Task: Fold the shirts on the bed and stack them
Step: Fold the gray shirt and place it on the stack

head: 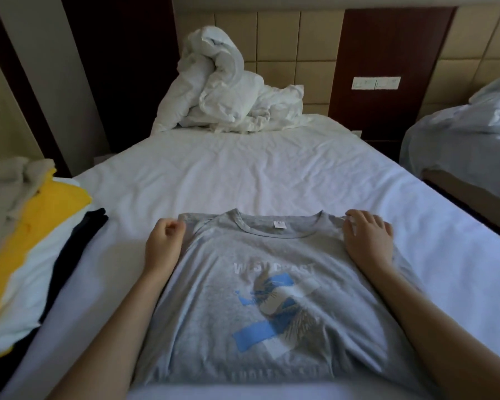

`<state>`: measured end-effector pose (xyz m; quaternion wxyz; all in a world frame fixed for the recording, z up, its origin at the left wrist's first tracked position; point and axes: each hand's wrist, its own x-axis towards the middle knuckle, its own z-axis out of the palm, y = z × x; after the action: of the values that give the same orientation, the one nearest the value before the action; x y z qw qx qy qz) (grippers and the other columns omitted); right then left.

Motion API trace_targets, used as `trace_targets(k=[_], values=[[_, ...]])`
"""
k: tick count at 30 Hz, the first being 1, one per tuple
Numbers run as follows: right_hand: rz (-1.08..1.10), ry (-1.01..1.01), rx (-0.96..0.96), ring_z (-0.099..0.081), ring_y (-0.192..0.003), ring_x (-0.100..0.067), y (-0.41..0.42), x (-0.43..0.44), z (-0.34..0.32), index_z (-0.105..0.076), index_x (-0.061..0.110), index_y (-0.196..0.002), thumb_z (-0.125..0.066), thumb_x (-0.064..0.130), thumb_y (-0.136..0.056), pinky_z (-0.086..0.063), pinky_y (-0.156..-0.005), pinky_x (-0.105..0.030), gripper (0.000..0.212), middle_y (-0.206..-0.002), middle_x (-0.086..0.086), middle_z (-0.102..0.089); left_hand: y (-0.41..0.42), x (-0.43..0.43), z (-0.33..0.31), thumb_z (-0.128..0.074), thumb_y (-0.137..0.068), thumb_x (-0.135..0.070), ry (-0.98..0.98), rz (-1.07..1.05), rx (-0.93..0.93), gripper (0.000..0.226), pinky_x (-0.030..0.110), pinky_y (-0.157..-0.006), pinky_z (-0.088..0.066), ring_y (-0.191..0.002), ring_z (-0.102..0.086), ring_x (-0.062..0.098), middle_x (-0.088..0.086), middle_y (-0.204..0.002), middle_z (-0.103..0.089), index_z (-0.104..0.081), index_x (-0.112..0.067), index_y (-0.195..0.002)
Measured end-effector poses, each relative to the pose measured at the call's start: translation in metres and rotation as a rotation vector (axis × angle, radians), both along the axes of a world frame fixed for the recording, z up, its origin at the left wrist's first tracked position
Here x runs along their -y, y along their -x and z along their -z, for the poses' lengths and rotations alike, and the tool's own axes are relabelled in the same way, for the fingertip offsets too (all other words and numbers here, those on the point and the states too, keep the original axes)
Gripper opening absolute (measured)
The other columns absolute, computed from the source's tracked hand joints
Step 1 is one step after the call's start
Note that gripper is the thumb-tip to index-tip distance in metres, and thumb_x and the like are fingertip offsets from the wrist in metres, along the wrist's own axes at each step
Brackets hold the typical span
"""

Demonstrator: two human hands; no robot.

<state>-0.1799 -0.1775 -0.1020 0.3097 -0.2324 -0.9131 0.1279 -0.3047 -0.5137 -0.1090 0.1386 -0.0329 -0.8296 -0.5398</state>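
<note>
At the shoulders of the grey shirt, left hand pinches, right hand presses.

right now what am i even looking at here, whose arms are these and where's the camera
No machine here: a person's two bare arms, filmed by one camera worn on their head, looking down. A grey T-shirt lies face up on the white bed. The left hand is curled at one shoulder, seemingly pinching the cloth; the right hand rests flat on the other. Left of it lies a pile of yellow, white and dark clothes. A crumpled white duvet sits at the bed's head.
</note>
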Motion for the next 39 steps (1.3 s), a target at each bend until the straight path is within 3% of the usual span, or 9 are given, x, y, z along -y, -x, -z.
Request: trace_targets(k=[6, 10, 15, 20, 26, 29, 34, 36, 39], values=[[0.099, 0.181, -0.057, -0.047, -0.116, -0.033, -0.109, 0.044, 0.004, -0.06, 0.013, -0.115, -0.043, 0.022, -0.093, -0.026, -0.098, -0.037, 0.03, -0.124, -0.012, -0.059, -0.12, 0.04, 0.009, -0.055, -0.093, -0.013, 0.016, 0.037, -0.051, 0.008, 0.031, -0.065, -0.039, -0.081, -0.058, 0.026, 0.004, -0.08, -0.063, -0.058, -0.011, -0.086], [0.141, 0.298, -0.066, -0.048, -0.114, -0.033, -0.172, 0.074, 0.012, -0.06, 0.012, -0.111, -0.044, 0.03, -0.089, -0.027, -0.098, -0.036, 0.033, -0.117, -0.013, -0.061, -0.182, 0.064, 0.021, -0.05, -0.082, -0.034, 0.164, 0.056, -0.178, 0.024, 0.038, -0.064, -0.044, -0.072, -0.06, 0.03, 0.007, -0.07, -0.064, -0.061, -0.013, -0.084], [0.275, 0.33, 0.031, -0.037, -0.122, -0.028, -0.223, 0.085, 0.015, -0.057, 0.016, -0.112, -0.047, 0.036, -0.092, -0.018, -0.103, -0.037, 0.029, -0.125, -0.006, -0.054, -0.211, 0.069, 0.022, -0.046, -0.08, -0.048, 0.329, -0.04, -0.131, 0.047, 0.041, -0.075, -0.045, -0.089, -0.06, 0.036, 0.013, -0.086, -0.067, -0.064, -0.008, -0.095], [0.265, 0.366, 0.047, -0.034, -0.124, -0.029, -0.253, 0.089, 0.015, -0.061, 0.019, -0.111, -0.051, 0.041, -0.091, -0.018, -0.105, -0.038, 0.032, -0.125, -0.005, -0.053, -0.212, 0.072, 0.014, -0.05, -0.068, -0.054, 0.227, -0.008, 0.095, 0.056, 0.04, -0.081, -0.048, -0.097, -0.06, 0.032, 0.009, -0.098, -0.066, -0.061, -0.012, -0.104], [0.153, 0.482, -0.044, -0.037, -0.121, -0.024, -0.251, 0.085, 0.01, -0.064, 0.027, -0.101, -0.051, 0.042, -0.089, -0.015, -0.102, -0.032, 0.023, -0.12, 0.001, -0.058, -0.205, 0.075, 0.015, -0.066, -0.084, -0.016, -0.097, 0.202, 0.109, 0.013, 0.03, -0.07, -0.041, -0.082, -0.056, 0.025, 0.003, -0.079, -0.061, -0.057, -0.02, -0.075], [0.154, 0.643, -0.053, -0.044, -0.115, -0.026, -0.245, 0.089, -0.003, -0.057, 0.03, -0.096, -0.036, 0.051, -0.077, -0.019, -0.102, -0.035, 0.035, -0.107, -0.003, -0.06, -0.197, 0.073, 0.016, -0.062, -0.075, -0.043, 0.013, 0.218, 0.123, 0.026, 0.037, -0.079, -0.044, -0.088, -0.059, 0.027, 0.002, -0.087, -0.062, -0.055, -0.021, -0.086], [0.16, 0.549, 0.204, -0.055, -0.093, -0.028, -0.235, 0.09, -0.008, -0.048, 0.016, -0.069, -0.047, 0.046, -0.091, -0.034, -0.081, -0.035, 0.037, -0.078, -0.004, -0.059, -0.198, 0.054, 0.01, -0.062, -0.085, -0.041, 0.316, 0.093, 0.222, 0.044, 0.034, -0.092, -0.04, -0.114, -0.055, 0.03, 0.007, -0.123, -0.06, -0.054, -0.013, -0.118], [0.134, 0.752, 0.08, -0.055, -0.071, -0.029, -0.235, 0.079, -0.013, -0.052, 0.011, -0.068, -0.052, 0.035, -0.092, -0.04, -0.067, -0.033, 0.034, -0.065, -0.006, -0.058, -0.202, 0.054, 0.003, -0.065, -0.076, -0.043, 0.221, 0.122, 0.217, 0.048, 0.033, -0.083, -0.043, -0.105, -0.059, 0.031, 0.009, -0.109, -0.063, -0.057, -0.01, -0.11], [0.139, 1.139, -0.147, -0.043, -0.053, -0.02, -0.241, 0.056, -0.026, -0.056, 0.006, -0.066, -0.062, 0.017, -0.088, -0.039, -0.045, -0.023, 0.025, -0.071, -0.014, -0.057, -0.187, 0.08, -0.009, -0.074, -0.08, -0.014, 0.019, 0.148, 0.24, 0.032, 0.029, -0.076, -0.042, -0.093, -0.059, 0.025, 0.012, -0.098, -0.06, -0.06, -0.002, -0.106]])
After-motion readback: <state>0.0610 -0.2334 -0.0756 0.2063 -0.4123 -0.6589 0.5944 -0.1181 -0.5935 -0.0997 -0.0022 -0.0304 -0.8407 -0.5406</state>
